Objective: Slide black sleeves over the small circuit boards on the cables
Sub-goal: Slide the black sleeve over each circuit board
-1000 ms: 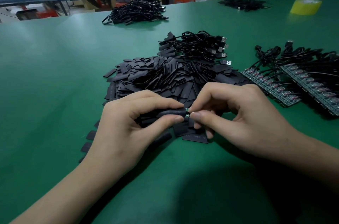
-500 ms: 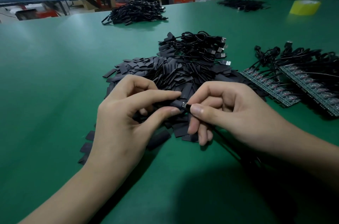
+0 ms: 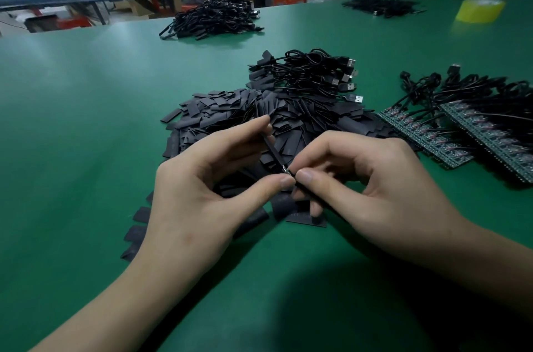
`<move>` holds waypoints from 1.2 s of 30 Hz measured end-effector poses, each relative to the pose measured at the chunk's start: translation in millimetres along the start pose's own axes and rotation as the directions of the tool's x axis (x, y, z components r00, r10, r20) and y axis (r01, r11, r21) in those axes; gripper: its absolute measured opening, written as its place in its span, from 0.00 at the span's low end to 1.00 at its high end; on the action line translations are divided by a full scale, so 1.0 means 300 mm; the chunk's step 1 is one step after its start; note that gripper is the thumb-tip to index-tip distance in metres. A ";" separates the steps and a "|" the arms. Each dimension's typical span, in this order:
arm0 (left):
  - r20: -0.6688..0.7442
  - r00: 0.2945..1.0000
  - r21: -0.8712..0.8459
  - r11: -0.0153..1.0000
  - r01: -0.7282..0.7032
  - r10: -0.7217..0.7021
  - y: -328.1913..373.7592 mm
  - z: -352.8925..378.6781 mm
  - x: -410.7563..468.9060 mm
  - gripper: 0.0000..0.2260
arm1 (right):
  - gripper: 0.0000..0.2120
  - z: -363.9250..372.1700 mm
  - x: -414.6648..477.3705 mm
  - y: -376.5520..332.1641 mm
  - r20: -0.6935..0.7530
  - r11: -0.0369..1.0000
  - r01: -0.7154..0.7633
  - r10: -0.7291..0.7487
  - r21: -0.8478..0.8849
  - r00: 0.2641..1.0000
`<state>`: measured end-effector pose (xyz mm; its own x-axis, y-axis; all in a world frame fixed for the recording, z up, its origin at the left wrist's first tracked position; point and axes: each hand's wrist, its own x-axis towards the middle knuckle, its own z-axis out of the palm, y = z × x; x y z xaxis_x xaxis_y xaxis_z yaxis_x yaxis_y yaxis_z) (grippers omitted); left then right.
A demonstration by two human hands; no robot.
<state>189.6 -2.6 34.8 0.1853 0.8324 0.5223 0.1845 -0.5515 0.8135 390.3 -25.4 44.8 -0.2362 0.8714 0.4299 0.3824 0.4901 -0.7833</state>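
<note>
Pinching a black sleeve [image 3: 274,152] between thumb and forefinger, the left hand [image 3: 202,193] held it slanted at the centre of the frame, its upper end at the fingertip and its lower end at the thumb. The right hand [image 3: 375,187] met it there, thumb and forefinger pinching a thin black cable [image 3: 300,186] with the other fingers curled underneath. Just a glint of the small circuit board [image 3: 285,170] showed at the sleeve's lower mouth, between the 2 thumbs; how far in it sat, I could not tell.

Both hands hovered over the near edge of a heap of loose sleeves [image 3: 230,118] spread on the green table [image 3: 72,121], with a few strays lying flat by the left wrist. Behind the heap, above centre, lay a bundle of USB cables [image 3: 314,75], plugs pointing to the right. At the right edge of the frame, 2 rows of green boards [image 3: 427,138] lay side by side, their black leads trailing away toward the upper right.

Farther back, a tangled pile of cables [image 3: 216,17] sat at the top centre, another dark pile [image 3: 380,7] at the upper right, and a yellow tape roll [image 3: 480,10] beside that one. Beyond the table, people stood at other benches.
</note>
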 end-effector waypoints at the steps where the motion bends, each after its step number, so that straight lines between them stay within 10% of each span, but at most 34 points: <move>1: 0.004 1.000 -0.004 1.000 -0.006 0.006 0.004 0.002 -0.001 0.27 | 0.06 -0.002 0.001 0.002 -0.002 1.000 0.003 -0.003 0.004 1.000; 18: 0.045 0.997 0.060 0.996 -0.069 0.066 0.029 0.008 -0.005 0.24 | 0.02 -0.025 0.007 0.005 -0.061 0.894 0.258 -0.300 -0.365 0.952; 31: -0.198 0.979 -0.052 0.998 0.046 -0.055 -0.021 -0.016 0.017 0.24 | 0.07 -0.027 0.018 0.011 0.214 0.968 -0.056 0.110 -0.246 0.971; 36: -0.179 0.981 -0.008 0.998 0.069 -0.070 -0.032 -0.019 0.016 0.28 | 0.08 -0.103 0.078 -0.014 0.067 0.972 -0.232 0.229 0.027 0.971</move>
<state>183.1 7.1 30.9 -0.0035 0.8650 0.5018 0.1889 -0.4922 0.8498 410.9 -6.4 71.9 -0.2017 0.9572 0.2076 0.4025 0.2743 -0.8734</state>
